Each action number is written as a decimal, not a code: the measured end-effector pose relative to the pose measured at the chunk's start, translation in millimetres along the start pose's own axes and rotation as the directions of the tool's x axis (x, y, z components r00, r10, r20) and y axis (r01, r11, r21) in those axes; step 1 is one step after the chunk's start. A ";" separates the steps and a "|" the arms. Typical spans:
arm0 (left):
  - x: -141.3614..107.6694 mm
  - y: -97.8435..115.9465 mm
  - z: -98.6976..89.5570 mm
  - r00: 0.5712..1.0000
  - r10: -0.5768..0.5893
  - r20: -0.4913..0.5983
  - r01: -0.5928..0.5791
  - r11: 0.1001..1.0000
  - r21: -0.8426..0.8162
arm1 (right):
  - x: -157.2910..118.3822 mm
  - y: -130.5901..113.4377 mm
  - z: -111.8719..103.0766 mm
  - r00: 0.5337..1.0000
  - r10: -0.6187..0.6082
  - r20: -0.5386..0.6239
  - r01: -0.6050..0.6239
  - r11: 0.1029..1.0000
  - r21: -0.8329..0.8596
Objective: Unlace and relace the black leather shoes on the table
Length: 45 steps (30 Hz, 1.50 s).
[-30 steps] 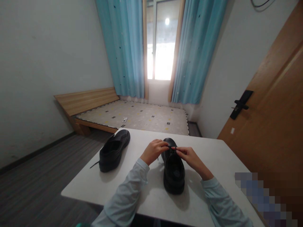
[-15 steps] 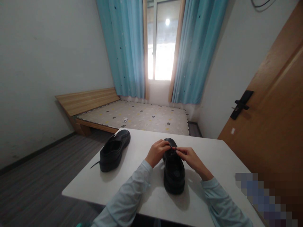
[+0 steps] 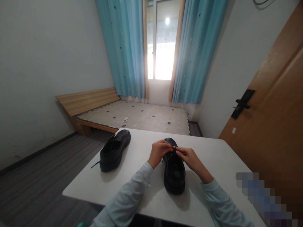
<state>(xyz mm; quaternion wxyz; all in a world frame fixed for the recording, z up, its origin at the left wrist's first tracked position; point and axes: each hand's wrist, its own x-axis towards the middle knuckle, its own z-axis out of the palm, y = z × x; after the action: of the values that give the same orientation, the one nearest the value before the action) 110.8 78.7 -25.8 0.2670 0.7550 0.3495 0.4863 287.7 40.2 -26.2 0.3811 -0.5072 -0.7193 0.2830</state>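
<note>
A black shoe (image 3: 174, 179) stands on the white table (image 3: 137, 186), its toe pointing away from me. Over its lacing, my left hand (image 3: 159, 152) and my right hand (image 3: 189, 156) meet with fingertips pinched. Between them runs a dark shoelace (image 3: 174, 148), gripped by both hands just above the shoe's tongue. The fingers partly cover the lace and the front of the shoe. To the left, the other black shoe (image 3: 111, 160) rests near the table's edge, with a lace end sticking out past its heel.
Beyond the table is a low bed (image 3: 142, 116) with a small white object (image 3: 125, 119) on it. Blue curtains (image 3: 127, 50) frame a bright window. On the right stands a wooden door (image 3: 272, 104) with a black handle (image 3: 242, 104). A blurred-out patch covers the lower right.
My left hand has shifted slightly right, so its fingertips are closer to those of my right hand over the lace. The shoes have stayed in place.
</note>
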 end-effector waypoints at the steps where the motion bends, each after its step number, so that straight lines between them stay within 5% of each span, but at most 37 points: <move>1: 0.2 0.6 0.2 1.000 -0.025 0.013 0.025 1.000 -0.010 | -0.1 0.3 0.4 1.000 -0.006 -0.002 0.006 1.000 -0.017; 7: 0.1 -4.7 3.0 0.983 -0.158 0.094 0.159 0.987 -0.009 | -2.7 -2.1 1.7 1.000 -0.015 -0.001 0.015 0.983 -0.181; 20: -2.3 -14.0 3.1 0.959 -0.203 0.198 0.225 0.970 -0.096 | -10.3 -8.1 6.6 0.997 -0.075 0.002 0.065 0.836 -0.545; 32: -1.0 -16.9 1.6 0.966 -0.109 0.235 0.137 0.985 -0.106 | -7.8 3.6 9.8 0.981 -0.165 -0.101 0.126 0.941 -0.315; 39: -0.6 -2.9 -2.4 0.952 -0.131 0.276 0.154 0.986 -0.062 | -6.9 -5.1 4.7 0.988 -0.068 -0.136 0.044 0.985 -0.166; 45: 0.1 1.2 -2.1 0.953 -0.118 0.278 0.141 0.988 -0.065 | -2.6 -2.4 3.8 0.994 0.054 -0.099 -0.040 0.989 0.140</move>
<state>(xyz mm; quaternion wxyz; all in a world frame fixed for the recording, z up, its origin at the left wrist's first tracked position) 109.2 78.2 -24.0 0.3753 0.7785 0.3373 0.3733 283.8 36.9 -27.1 0.4450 -0.5105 -0.6652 0.3145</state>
